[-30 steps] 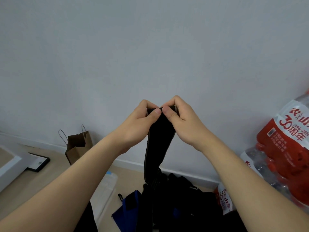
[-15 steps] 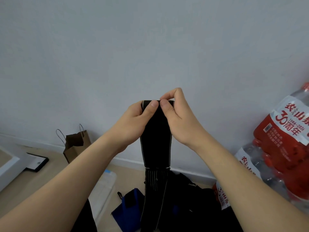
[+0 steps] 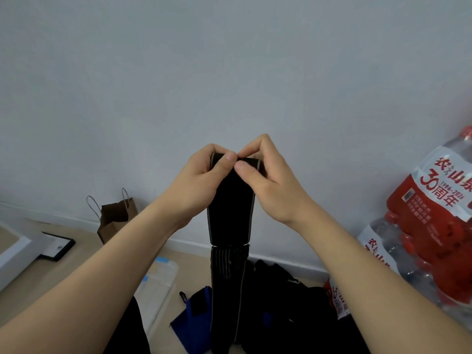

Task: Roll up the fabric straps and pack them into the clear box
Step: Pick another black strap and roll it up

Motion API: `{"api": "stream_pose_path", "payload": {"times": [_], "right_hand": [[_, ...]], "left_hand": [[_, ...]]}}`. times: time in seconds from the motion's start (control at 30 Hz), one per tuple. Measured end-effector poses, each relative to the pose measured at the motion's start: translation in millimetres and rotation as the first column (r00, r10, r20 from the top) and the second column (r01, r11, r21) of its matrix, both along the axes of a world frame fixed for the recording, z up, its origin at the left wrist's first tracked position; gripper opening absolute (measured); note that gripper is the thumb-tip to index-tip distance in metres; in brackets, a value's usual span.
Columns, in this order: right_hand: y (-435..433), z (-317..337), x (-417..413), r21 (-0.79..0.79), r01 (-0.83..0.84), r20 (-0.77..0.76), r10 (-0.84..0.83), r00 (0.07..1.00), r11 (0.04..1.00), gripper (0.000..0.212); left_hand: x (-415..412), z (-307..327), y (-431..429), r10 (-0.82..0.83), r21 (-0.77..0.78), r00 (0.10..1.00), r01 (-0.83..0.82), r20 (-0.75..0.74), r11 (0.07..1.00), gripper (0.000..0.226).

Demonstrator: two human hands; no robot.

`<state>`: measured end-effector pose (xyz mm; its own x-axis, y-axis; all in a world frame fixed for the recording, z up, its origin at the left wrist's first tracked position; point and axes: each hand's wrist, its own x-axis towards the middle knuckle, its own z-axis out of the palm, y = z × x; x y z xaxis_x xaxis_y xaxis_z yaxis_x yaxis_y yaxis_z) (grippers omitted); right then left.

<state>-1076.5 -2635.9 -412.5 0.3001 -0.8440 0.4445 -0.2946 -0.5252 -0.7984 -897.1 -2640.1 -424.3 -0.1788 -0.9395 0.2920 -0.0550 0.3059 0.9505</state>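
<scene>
A black fabric strap (image 3: 229, 218) with pale edges hangs straight down in front of the wall. Its top end is folded over between my two hands. My left hand (image 3: 196, 185) pinches the top left corner with thumb and fingers. My right hand (image 3: 268, 185) pinches the top right part, thumb pressed on the folded edge. The lower, striped part of the strap runs down into a heap of black and blue straps (image 3: 268, 310) on the floor. The clear box (image 3: 158, 284) lies on the floor at lower left, partly hidden by my left forearm.
A brown paper bag (image 3: 115, 215) stands against the wall at left. A black framed panel (image 3: 57, 247) lies on the floor beside a white edge. Shrink-wrapped packs of water bottles (image 3: 434, 226) with red labels are stacked at right.
The strap has turned flat toward me and its top end has been folded over further between my thumbs. Both hands kept their hold near the same height.
</scene>
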Motion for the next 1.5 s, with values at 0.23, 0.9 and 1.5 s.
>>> {"api": "stream_pose_path", "payload": {"times": [0.23, 0.9, 1.5], "right_hand": [[-7, 0, -5, 0.02, 0.093, -0.012, -0.092, 0.996, 0.996, 0.015], [-8, -3, -5, 0.283, -0.049, 0.132, 0.011, 0.991, 0.958, 0.01], [-3, -3, -5, 0.157, 0.068, -0.177, -0.04, 0.983, 0.985, 0.033]], "left_hand": [[-1, 0, 2, -0.031, -0.027, 0.995, 0.029, -0.096, 0.999, 0.023], [8, -2, -1, -0.08, 0.078, 0.997, 0.079, 0.02, 0.994, 0.017], [8, -6, 7, -0.058, 0.095, 0.988, 0.045, 0.14, 0.995, 0.019]]}}
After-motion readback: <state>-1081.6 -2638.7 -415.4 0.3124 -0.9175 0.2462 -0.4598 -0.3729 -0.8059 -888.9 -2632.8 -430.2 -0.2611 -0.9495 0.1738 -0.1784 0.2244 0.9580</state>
